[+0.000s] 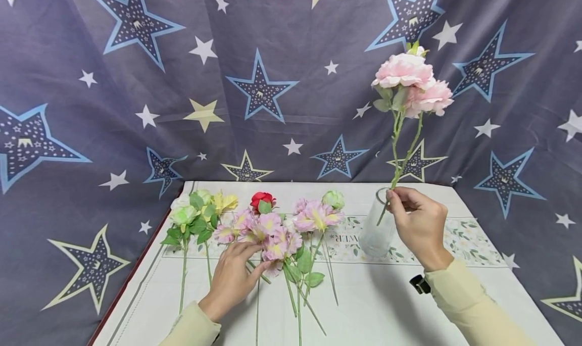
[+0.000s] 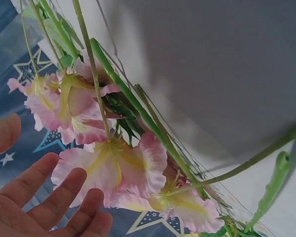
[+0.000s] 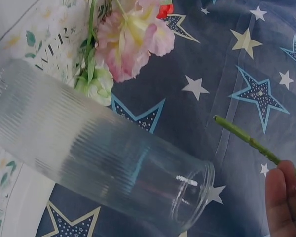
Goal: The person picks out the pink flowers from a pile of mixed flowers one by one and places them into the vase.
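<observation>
My right hand [image 1: 420,225] pinches the green stem of a pink peony-like artificial flower spray [image 1: 404,73], held upright. Close by stands a clear ribbed glass vase [image 1: 376,230]. The right wrist view shows the cut end of the stem [image 3: 241,133] outside the vase [image 3: 113,143], a little apart from its mouth. Over the table's middle, my left hand [image 1: 234,275] has its fingers extended beside pink-and-yellow ruffled flowers [image 1: 282,242]. In the left wrist view those fingers [image 2: 64,187] lie at the petals [image 2: 108,170]; whether they touch is hard to tell.
White and yellow flowers [image 1: 184,212] lie at the left, a red rose [image 1: 262,202] behind the ruffled blooms, and a pale green bud [image 1: 333,199] right of them. Several stems point toward the table's front. A leaf-printed runner [image 1: 473,242] crosses the white tablecloth; a star-patterned curtain [image 1: 291,83] hangs behind.
</observation>
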Motion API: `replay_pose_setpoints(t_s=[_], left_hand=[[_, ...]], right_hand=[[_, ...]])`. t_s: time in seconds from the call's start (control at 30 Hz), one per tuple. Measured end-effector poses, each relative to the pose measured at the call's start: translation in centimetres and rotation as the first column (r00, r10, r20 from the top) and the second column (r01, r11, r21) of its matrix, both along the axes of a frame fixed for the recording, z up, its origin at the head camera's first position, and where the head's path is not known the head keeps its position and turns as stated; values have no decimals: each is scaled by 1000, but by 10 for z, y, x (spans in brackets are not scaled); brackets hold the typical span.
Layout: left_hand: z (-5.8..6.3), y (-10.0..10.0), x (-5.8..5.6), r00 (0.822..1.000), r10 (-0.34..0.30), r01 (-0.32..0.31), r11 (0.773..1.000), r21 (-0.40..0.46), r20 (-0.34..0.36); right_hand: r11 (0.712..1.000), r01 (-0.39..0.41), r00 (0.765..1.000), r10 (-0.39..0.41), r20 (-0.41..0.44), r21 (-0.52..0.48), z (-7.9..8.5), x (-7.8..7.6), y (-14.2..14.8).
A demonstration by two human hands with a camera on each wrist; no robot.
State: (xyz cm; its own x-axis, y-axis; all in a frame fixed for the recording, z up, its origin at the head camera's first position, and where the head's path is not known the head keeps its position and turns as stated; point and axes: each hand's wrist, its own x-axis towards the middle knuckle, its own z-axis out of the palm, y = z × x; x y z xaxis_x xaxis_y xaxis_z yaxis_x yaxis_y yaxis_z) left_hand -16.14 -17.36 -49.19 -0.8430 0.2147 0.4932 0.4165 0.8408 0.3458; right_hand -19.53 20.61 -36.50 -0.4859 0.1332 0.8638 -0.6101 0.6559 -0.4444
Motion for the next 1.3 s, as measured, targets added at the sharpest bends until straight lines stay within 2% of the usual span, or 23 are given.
replay_pose_setpoints(t_s=[0.37, 0.8, 1.1, 1.3], left_hand=[[0, -2, 2, 1000, 12, -12, 1000, -11, -9], [1, -5, 3, 1000, 26, -26, 999, -20, -3], [0, -5, 4, 1000, 31, -31, 999, -13, -3], [0, -6, 5, 999, 33, -33, 999, -14, -2]], right_hand=[[999, 9, 1000, -10, -19, -42, 15, -8, 9], [995, 87, 995, -89, -46, -54, 30, -19, 21], [993, 103, 994, -106, -42, -55, 28, -28, 24], [990, 136, 990, -137, -26, -36, 18, -34, 27]])
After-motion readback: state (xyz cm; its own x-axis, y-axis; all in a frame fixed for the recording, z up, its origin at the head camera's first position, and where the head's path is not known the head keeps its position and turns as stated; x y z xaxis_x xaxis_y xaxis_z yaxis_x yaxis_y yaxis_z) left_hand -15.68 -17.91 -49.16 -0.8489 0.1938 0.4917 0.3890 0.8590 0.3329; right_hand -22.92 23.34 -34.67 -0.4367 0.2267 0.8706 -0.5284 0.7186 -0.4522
